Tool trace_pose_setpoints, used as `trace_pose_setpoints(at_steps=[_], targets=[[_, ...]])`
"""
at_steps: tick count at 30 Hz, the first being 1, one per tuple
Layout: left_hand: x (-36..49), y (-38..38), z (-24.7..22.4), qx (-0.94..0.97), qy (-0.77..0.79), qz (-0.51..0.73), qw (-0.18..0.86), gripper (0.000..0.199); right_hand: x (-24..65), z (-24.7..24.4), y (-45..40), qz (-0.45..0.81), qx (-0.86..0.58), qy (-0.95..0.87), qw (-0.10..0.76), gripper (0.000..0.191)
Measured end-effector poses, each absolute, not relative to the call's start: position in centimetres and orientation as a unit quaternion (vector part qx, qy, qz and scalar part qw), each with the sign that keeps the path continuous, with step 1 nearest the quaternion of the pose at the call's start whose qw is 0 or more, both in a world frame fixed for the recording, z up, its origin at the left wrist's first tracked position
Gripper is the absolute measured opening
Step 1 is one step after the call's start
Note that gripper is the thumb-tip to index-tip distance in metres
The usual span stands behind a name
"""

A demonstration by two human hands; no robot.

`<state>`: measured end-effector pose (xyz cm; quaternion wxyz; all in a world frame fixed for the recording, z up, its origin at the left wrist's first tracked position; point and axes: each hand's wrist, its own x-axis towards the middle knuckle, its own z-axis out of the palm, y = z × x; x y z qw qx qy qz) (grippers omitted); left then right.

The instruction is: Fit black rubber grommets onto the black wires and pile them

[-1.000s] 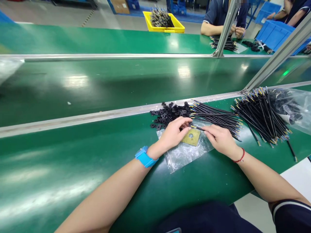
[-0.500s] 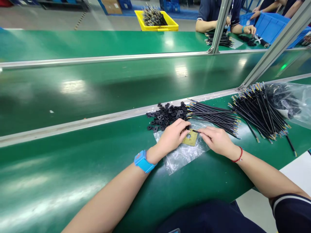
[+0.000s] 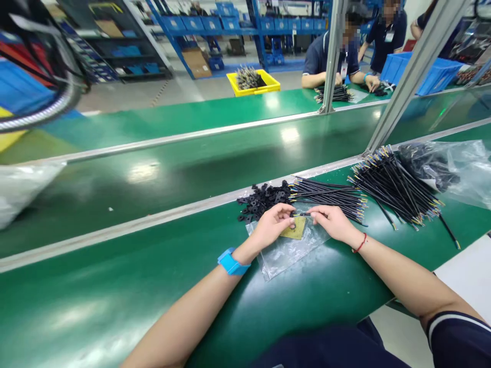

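My right hand pinches a short black cable, its coloured wire ends pointing left. My left hand is closed at the fingertips on a small black part at that wire end; the fingers mostly hide the part. Under the hands, a yellowish square plate with a round hole lies on a clear plastic bag. Just beyond my left hand is a heap of small black parts with holes. Black cables with stripped coloured ends lie behind my right hand.
A larger cable pile and a plastic bag with black contents lie to the right. A metal rail borders the green bench. Across it are a yellow bin, a blue bin and co-workers. A bag appears at left.
The view has tilted up and to the left, bringing shelves and a blurred object at left into sight. Both hands stay at the cable end; my left thumb sits lower, over the plate.
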<state>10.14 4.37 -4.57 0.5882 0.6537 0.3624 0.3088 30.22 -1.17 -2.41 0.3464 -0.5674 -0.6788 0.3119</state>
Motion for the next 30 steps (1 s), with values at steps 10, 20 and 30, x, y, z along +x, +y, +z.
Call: trace_pose_setpoints(at_steps=[10,20,30], targets=[[10.1,1.4,-2.5,0.650,0.396,0.344,0.550,0.028,30.2,-1.5,-2.3,0.305,-0.527,-0.684,0.401,0.023],[10.3,-1.1,-2.1,0.632,0.434,0.367,0.526,0.027,30.0,-1.1,-3.3,0.237,-0.501,-0.741,0.378,0.021],[10.6,-1.4,-1.8,0.521,0.429,0.343,0.653,0.034,30.0,-1.8,-4.0,0.031,-0.487,-0.817,0.308,0.027]])
